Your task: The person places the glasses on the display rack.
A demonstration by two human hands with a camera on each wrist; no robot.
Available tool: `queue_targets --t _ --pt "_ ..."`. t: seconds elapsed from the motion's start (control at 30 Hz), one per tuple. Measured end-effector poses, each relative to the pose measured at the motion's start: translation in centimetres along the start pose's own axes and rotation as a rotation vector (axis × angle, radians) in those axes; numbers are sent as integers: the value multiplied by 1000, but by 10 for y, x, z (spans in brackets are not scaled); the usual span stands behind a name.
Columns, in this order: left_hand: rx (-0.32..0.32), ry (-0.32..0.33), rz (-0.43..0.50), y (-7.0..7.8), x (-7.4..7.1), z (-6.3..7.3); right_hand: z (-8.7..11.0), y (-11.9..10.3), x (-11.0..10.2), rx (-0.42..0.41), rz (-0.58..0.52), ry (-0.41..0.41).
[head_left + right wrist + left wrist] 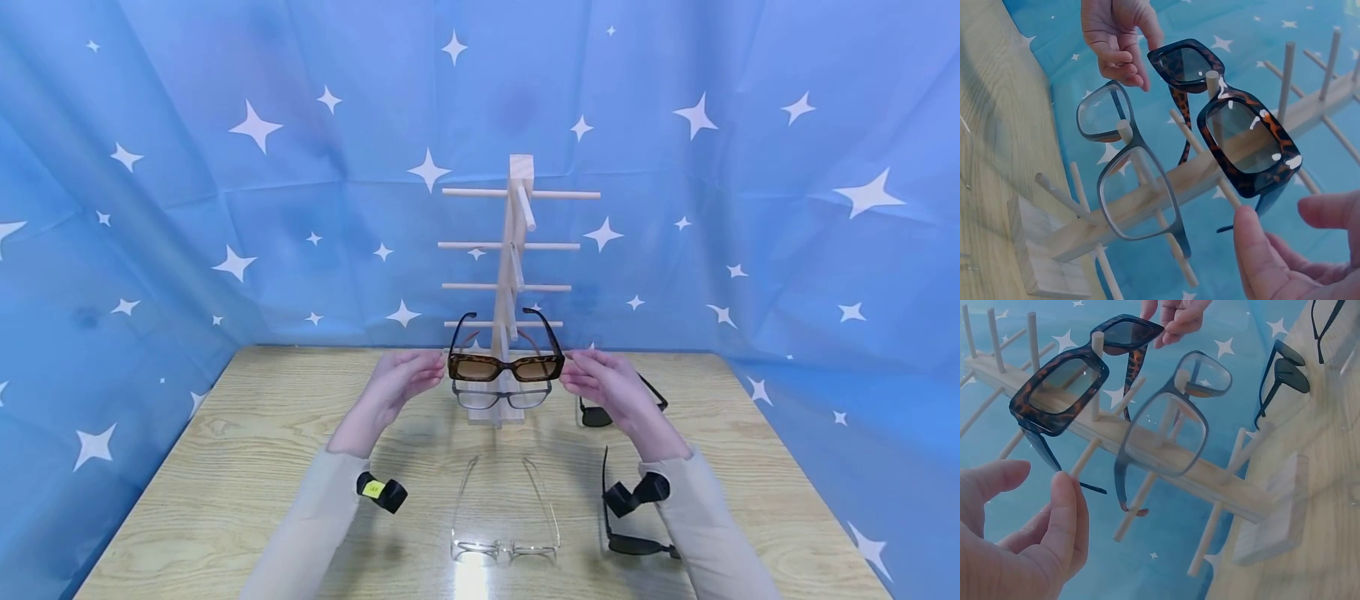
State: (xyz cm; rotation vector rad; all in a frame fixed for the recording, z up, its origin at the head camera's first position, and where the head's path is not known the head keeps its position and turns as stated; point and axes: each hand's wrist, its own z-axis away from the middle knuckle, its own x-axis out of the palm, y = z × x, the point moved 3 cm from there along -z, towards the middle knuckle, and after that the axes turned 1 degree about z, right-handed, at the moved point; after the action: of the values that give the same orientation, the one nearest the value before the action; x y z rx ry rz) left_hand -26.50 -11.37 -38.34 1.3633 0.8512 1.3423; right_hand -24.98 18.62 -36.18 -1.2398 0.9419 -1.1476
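Tortoiseshell sunglasses [506, 368] with rectangular tinted lenses sit on a peg of a wooden display stand [521, 171], the bridge over the peg in both wrist views. Just below them on the stand hang grey-framed eyeglasses [502, 400]. At the sunglasses' left side is my left hand [405, 377], thumb and fingers apart, fingertips near the temple [1047, 453]. My right hand [603, 383] mirrors it on the other side, its thumb spread from the fingers and one fingertip close below the frame in the right wrist view. Neither hand pinches the frame.
Clear wire-rimmed glasses [506, 548] lie on the wooden table [247, 467] in front of the stand. Two dark sunglasses lie to the right, one pair [597, 416] behind my right hand, the other [633, 545] beside my forearm. A starry blue curtain [300, 208] surrounds the table.
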Motion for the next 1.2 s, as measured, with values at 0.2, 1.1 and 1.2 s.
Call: queue_targets --t 0.2,1.1,1.2 --pt "-21 5 -28 -8 -5 7 10 9 -2 -3 -15 -1" --pt "-72 -42 -173 -66 -27 41 55 71 10 27 83 -55" --pt "-78 -48 -200 -74 -28 45 59 77 12 31 99 -58"
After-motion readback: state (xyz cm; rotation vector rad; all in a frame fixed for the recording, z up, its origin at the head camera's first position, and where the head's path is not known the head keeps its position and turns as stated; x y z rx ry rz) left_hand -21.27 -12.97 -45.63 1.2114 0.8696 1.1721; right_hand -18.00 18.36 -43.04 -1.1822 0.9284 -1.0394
